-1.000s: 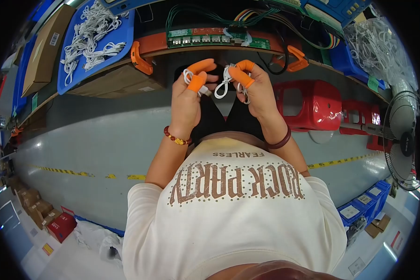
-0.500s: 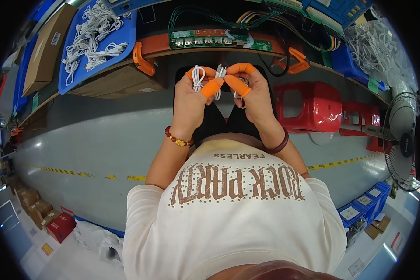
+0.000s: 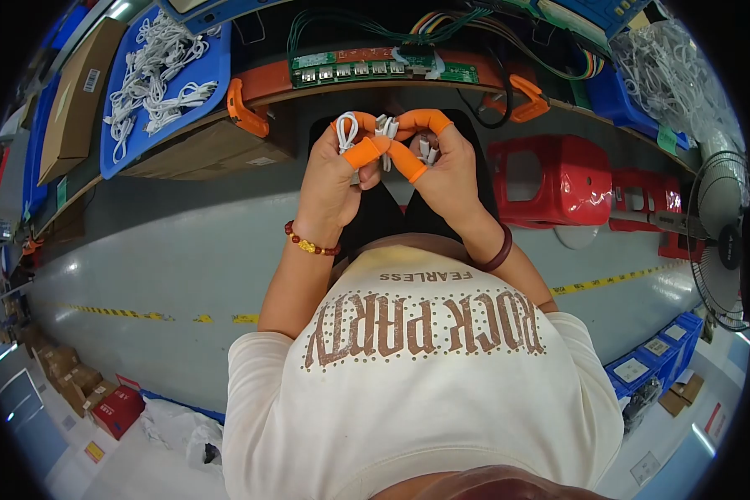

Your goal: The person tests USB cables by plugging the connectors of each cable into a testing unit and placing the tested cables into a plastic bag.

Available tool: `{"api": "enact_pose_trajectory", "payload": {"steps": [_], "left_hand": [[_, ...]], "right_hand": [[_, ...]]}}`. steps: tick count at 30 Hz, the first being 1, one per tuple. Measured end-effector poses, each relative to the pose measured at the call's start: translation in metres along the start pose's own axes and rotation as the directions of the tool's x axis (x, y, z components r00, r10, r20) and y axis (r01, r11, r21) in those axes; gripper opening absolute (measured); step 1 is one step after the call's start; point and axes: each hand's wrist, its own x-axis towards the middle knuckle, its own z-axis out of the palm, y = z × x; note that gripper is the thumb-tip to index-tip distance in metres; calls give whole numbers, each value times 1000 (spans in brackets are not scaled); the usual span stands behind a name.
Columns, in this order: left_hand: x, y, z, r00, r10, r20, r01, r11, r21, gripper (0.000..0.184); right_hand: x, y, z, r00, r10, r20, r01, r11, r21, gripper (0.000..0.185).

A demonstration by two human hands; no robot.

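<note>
White cable bundles are in both of my hands, below the bench edge and above my lap. My left hand [image 3: 337,171], with orange finger covers on thumb and index finger, is closed round a looped white cable [image 3: 347,132]. A second white cable bundle [image 3: 387,129] stands between the fingertips of both hands, which touch each other. My right hand [image 3: 446,162], also with orange covers, pinches that middle bundle and has another white cable [image 3: 427,151] tucked in its curled fingers. The cable ends are partly hidden by the fingers.
Along the bench edge lies a green circuit board with ports [image 3: 350,72], between orange clamps [image 3: 247,108] [image 3: 527,98]. A blue tray [image 3: 223,62] of white cables is at the left. Red stools [image 3: 587,179] and a fan [image 3: 729,246] stand at the right.
Both hands have come together, and the middle bundle, earlier by my right hand, is now between their fingertips. The cable in my left hand now stands upright. The view has shifted slightly.
</note>
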Motion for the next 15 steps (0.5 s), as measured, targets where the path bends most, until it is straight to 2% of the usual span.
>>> {"api": "enact_pose_trajectory", "payload": {"steps": [5,7,11,12,15], "left_hand": [[-4,1,7,999,25,-21,-27,998,-64,20],[-3,0,7,999,7,-32,-10,997,-70,19],[0,-6,7,999,30,-26,-32,996,-88,20],[-1,-5,9,999,27,-25,-29,996,-87,20],[-2,-2,12,996,57,-72,-58,998,-9,19]], "right_hand": [[0,-12,2,997,-57,-50,49,988,-149,28],[1,-13,1,978,-211,-6,200,939,-281,28],[2,-7,1,969,-246,-3,232,919,-318,28],[2,-5,2,960,-278,-45,250,914,-320,28],[2,-1,1,956,-280,-91,239,917,-320,28]]}}
